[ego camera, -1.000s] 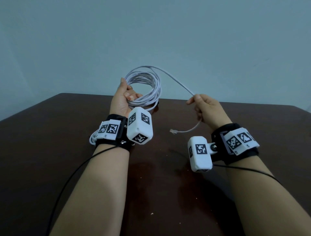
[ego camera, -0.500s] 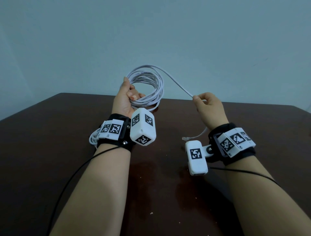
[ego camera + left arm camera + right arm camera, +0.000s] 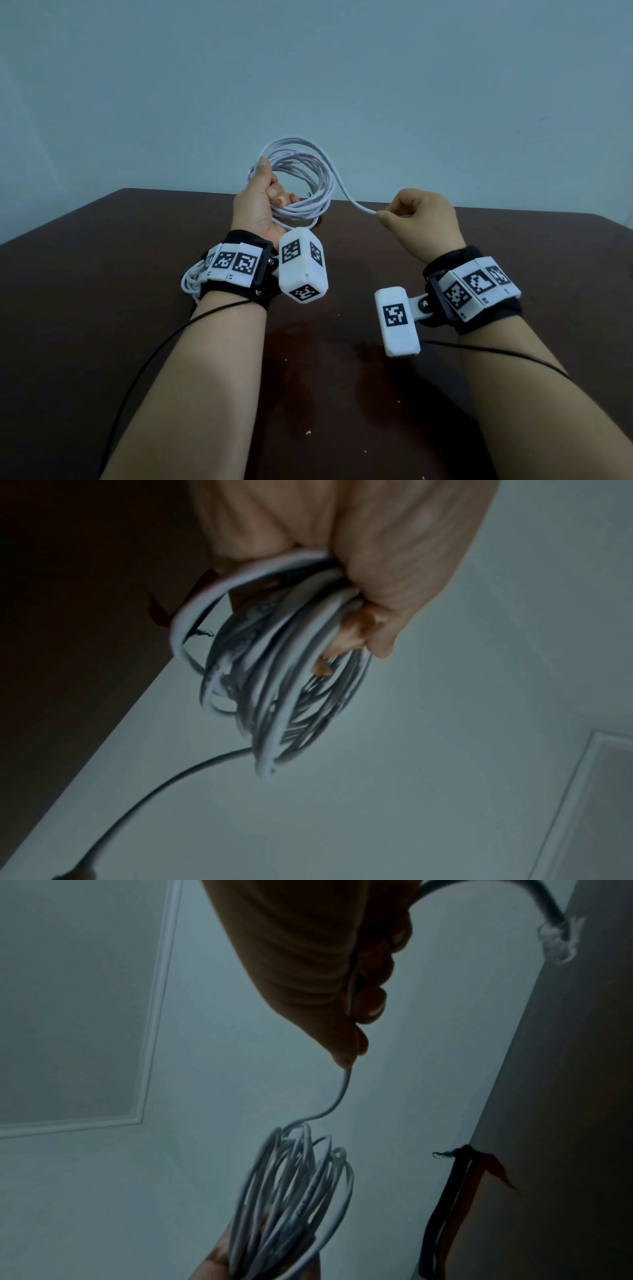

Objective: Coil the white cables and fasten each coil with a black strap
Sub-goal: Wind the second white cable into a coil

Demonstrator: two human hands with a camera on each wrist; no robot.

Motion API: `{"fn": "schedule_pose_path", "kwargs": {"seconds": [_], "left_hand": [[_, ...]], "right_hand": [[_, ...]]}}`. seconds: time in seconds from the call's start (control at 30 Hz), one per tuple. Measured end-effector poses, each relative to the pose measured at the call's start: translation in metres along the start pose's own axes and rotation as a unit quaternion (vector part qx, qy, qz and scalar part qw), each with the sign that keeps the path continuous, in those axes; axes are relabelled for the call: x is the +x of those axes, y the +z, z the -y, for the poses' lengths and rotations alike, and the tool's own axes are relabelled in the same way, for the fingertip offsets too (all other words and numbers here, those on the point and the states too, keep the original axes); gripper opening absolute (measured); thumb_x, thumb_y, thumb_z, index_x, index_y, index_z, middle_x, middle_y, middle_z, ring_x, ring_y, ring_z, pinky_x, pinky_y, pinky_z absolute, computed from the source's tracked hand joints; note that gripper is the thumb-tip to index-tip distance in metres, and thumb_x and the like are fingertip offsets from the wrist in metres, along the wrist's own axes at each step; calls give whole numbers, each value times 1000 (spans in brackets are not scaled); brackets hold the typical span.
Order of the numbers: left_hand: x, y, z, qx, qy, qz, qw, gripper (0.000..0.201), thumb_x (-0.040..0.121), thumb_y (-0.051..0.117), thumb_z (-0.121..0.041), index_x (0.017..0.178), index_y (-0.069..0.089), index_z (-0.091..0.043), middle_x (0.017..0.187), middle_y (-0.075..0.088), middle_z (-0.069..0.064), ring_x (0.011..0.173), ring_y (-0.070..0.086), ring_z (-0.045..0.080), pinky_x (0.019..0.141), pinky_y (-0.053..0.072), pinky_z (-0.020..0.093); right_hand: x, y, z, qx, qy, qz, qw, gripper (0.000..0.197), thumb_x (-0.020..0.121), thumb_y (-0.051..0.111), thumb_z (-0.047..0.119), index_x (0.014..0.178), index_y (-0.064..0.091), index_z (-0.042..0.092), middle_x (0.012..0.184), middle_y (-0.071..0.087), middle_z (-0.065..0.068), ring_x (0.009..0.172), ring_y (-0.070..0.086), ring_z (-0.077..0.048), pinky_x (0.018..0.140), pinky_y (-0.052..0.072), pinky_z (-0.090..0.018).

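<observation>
My left hand [image 3: 262, 202] grips a coil of white cable [image 3: 310, 178] upright above the far side of the table, fingers curled round the bundled loops [image 3: 284, 669]. A loose tail [image 3: 346, 192] runs from the coil down to my right hand [image 3: 416, 214], which pinches it between thumb and fingers [image 3: 352, 1042]. The clear plug [image 3: 558, 942] on the cable end hangs behind that hand. A black strap [image 3: 445, 1210] lies on the table past the coil. A second white cable bundle [image 3: 191, 282] peeks out beside my left wrist.
The dark brown table [image 3: 102, 308] spreads under both arms, its far edge against a pale blue-grey wall [image 3: 308, 85]. Thin black wires [image 3: 154, 353] trail from the wrist cameras over the tabletop.
My right hand slid along the tail and rose toward the coil, so the free stretch got shorter and the plug end went out of the head view. The left hand kept holding the coil.
</observation>
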State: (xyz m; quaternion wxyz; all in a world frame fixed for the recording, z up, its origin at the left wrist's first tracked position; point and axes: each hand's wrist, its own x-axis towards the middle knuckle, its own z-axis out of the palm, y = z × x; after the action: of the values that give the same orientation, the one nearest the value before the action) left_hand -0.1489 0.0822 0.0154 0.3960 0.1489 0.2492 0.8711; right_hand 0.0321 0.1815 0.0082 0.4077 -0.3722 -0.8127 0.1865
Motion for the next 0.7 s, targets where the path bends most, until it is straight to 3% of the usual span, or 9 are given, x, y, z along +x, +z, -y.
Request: {"fn": "schedule_pose_path", "kwargs": {"seconds": [0.2, 0.33, 0.47, 0.57, 0.7], "left_hand": [[4, -1, 3, 75, 42, -25, 996, 31, 94, 57, -29, 69, 47, -13, 39, 37, -7, 32, 36, 8, 47, 41, 20], [5, -1, 3, 161, 77, -19, 984, 29, 95, 56, -26, 71, 48, -12, 39, 36, -6, 32, 36, 8, 44, 40, 20], [4, 1, 8, 248, 115, -11, 962, 25, 95, 56, -27, 76, 49, -13, 41, 36, -6, 34, 36, 10, 46, 43, 22], [1, 3, 11, 307, 140, -10, 941, 31, 95, 55, -28, 69, 45, -15, 41, 35, -6, 34, 36, 10, 43, 38, 20], [0, 4, 15, 377, 159, -9, 913, 38, 94, 56, -31, 62, 39, -17, 37, 36, -7, 34, 38, 13, 51, 38, 26]], "right_hand": [[-4, -4, 12, -27, -34, 40, 998, 15, 80, 68, 26, 68, 62, 20, 68, 60, 9, 74, 60, -13, 70, 49, -27], [-7, -6, 17, -46, -53, 59, 996, 14, 80, 68, 26, 70, 64, 18, 71, 63, 4, 76, 61, -15, 71, 50, -29], [-9, -10, 22, -55, -64, 81, 993, 15, 81, 69, 26, 68, 64, 20, 72, 64, 4, 76, 62, -15, 70, 50, -27], [-11, -12, 27, -61, -69, 105, 990, 14, 80, 70, 25, 70, 67, 16, 70, 64, 4, 75, 62, -15, 69, 49, -26], [-13, -13, 32, -76, -73, 123, 987, 13, 79, 71, 25, 72, 69, 14, 71, 65, 1, 78, 63, -17, 72, 51, -29]]}}
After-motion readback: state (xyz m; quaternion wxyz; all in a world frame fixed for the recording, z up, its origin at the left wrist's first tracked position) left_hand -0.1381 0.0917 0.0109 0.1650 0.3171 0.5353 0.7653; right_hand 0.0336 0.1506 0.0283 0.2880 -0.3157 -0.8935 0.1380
